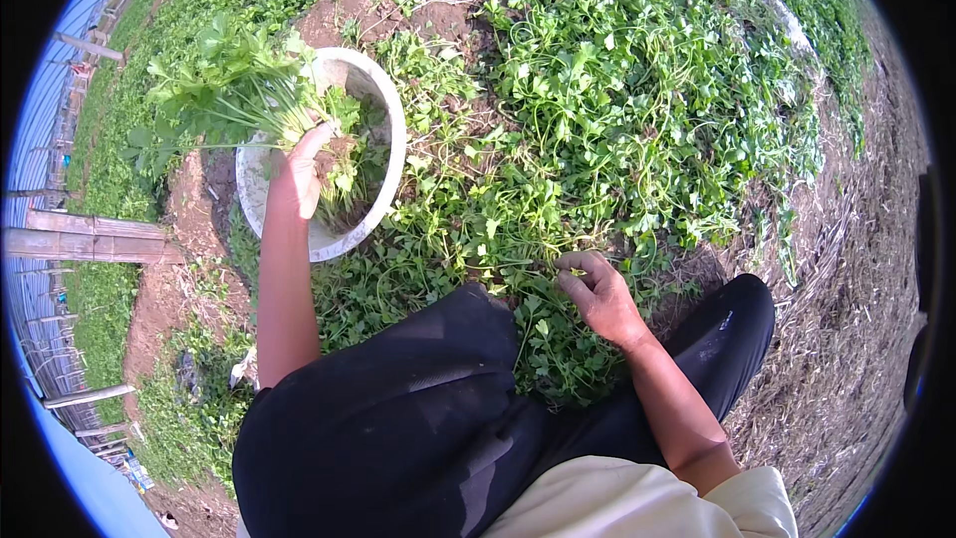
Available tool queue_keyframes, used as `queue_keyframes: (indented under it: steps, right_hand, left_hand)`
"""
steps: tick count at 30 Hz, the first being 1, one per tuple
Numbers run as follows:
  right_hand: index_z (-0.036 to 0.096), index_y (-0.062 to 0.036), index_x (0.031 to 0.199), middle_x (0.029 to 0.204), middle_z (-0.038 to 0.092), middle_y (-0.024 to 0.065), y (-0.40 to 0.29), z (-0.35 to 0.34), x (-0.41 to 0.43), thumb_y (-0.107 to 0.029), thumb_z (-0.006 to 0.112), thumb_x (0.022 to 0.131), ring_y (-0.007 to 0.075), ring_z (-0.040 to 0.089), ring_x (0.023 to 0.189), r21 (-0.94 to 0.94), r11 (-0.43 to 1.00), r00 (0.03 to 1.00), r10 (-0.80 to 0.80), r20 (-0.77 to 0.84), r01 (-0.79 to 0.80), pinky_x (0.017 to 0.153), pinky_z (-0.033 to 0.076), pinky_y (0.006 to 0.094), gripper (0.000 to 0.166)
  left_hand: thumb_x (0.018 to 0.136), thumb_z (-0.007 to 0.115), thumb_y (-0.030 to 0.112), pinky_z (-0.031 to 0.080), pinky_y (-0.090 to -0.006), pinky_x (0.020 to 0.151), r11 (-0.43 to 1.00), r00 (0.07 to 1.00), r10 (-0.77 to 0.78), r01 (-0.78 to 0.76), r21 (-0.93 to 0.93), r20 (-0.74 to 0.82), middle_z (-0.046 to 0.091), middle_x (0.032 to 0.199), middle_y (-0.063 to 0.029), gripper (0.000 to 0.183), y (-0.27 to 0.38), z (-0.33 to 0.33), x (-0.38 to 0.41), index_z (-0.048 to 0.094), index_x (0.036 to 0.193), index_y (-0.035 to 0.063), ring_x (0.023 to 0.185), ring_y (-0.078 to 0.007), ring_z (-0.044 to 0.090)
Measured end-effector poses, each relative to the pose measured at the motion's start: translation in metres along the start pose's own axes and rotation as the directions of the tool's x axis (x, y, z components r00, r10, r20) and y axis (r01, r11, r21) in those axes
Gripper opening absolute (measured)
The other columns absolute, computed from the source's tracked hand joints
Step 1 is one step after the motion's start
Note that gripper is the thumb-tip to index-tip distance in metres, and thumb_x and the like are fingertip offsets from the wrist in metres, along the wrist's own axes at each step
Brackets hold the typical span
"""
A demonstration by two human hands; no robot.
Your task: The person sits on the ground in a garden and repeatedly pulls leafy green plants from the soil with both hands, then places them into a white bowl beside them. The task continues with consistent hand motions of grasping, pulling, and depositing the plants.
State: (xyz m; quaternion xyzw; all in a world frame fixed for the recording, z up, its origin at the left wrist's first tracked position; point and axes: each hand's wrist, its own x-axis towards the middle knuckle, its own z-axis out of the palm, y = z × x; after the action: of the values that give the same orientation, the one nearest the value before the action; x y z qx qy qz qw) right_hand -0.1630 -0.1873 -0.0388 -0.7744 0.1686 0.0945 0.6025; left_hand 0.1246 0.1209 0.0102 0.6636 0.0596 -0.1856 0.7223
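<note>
My left hand [304,168] grips a bunch of leafy green plants with pale stems [272,108], perhaps celery or parsley, over a round white basin [396,119]. The leaves point to the upper left, and the brown roots hang by my palm. More green plants [358,179] lie inside the basin, partly hidden by my hand and the bunch. My right hand [595,291] is low over the leafy plants in front of my knees, thumb and forefinger close together. Whether anything is pinched between those fingertips cannot be made out.
Loose green plants [620,104] cover the ground ahead and to the right. Dry, straw-strewn soil [829,359] lies at the far right. At the left are a bamboo pole [93,239], rows of growing plants [104,329] and blue sheeting [33,134]. My dark-trousered legs [403,418] flank the near plants.
</note>
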Motion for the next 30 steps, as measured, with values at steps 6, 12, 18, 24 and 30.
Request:
queue_keyframes:
  steps: [6, 12, 18, 24, 30]
  right_hand:
    - [0.058, -0.0064, 0.114, 0.098, 0.064, 0.0165, -0.012, -0.011, -0.004, -0.022, 0.064, 0.085, 0.0288, 0.067, 0.079, -0.325, 0.945, 0.999, -0.020, 0.044, 0.033, 0.074, 0.052, 0.0387, 0.034]
    - [0.060, -0.0105, 0.107, 0.083, 0.066, 0.0113, -0.007, -0.076, 0.036, -0.019, 0.064, 0.081, 0.0294, 0.065, 0.077, -0.510, 0.840, 0.945, 0.008, -0.328, -0.184, 0.073, 0.051, 0.0401, 0.028]
    - [0.047, -0.0184, 0.129, 0.117, 0.047, 0.0166, -0.001, -0.116, 0.115, -0.025, 0.075, 0.070, 0.0338, 0.050, 0.111, -0.628, 0.721, 0.837, -0.123, -0.533, -0.294, 0.092, 0.044, 0.0458, 0.066]
    - [0.063, -0.0080, 0.088, 0.102, 0.056, 0.0114, -0.003, -0.126, 0.124, -0.021, 0.067, 0.073, 0.0267, 0.056, 0.100, -0.671, 0.716, 0.883, -0.171, -0.436, -0.193, 0.087, 0.044, 0.0409, 0.021]
    - [0.059, -0.0029, 0.084, 0.084, 0.057, 0.0078, -0.006, -0.146, 0.037, -0.004, 0.062, 0.077, 0.0115, 0.057, 0.066, -0.122, 0.986, 0.718, -0.164, -0.676, 0.110, 0.065, 0.048, 0.0258, 0.007]
  left_hand:
    - [0.086, 0.064, 0.007, 0.057, -0.0385, 0.072, 0.888, 0.883, -0.460, 0.454, -0.070, -0.099, 0.067, 0.092, -0.0138, 0.030, -0.138, -0.067, 0.042, 0.055, 0.112, -0.0036, 0.079, -0.0239, 0.066]
    - [0.088, 0.066, 0.015, 0.051, -0.0325, 0.079, 0.938, 0.964, -0.191, 0.235, 0.255, -0.185, 0.058, 0.119, -0.0143, 0.081, -0.093, -0.013, -0.004, 0.013, 0.148, 0.0043, 0.095, -0.0214, 0.061]
    - [0.080, 0.068, 0.008, 0.035, -0.0439, 0.104, 0.243, 0.807, 0.580, -0.300, 0.922, 0.109, 0.039, 0.133, -0.0233, 0.058, -0.068, 0.043, -0.051, 0.045, 0.133, 0.0027, 0.123, -0.0384, 0.041]
    - [0.076, 0.074, 0.015, 0.034, -0.0474, 0.107, 0.241, 0.574, 0.258, -0.817, 0.523, 0.777, 0.033, 0.142, -0.0165, 0.064, -0.088, 0.180, -0.074, 0.048, 0.134, 0.0172, 0.131, -0.0358, 0.036]
    - [0.082, 0.067, 0.041, 0.026, -0.0538, 0.109, -0.001, 0.504, -0.100, -0.862, 0.507, 0.858, 0.036, 0.144, -0.0116, 0.050, -0.166, 0.199, -0.064, 0.055, 0.128, 0.0242, 0.138, -0.0324, 0.025]
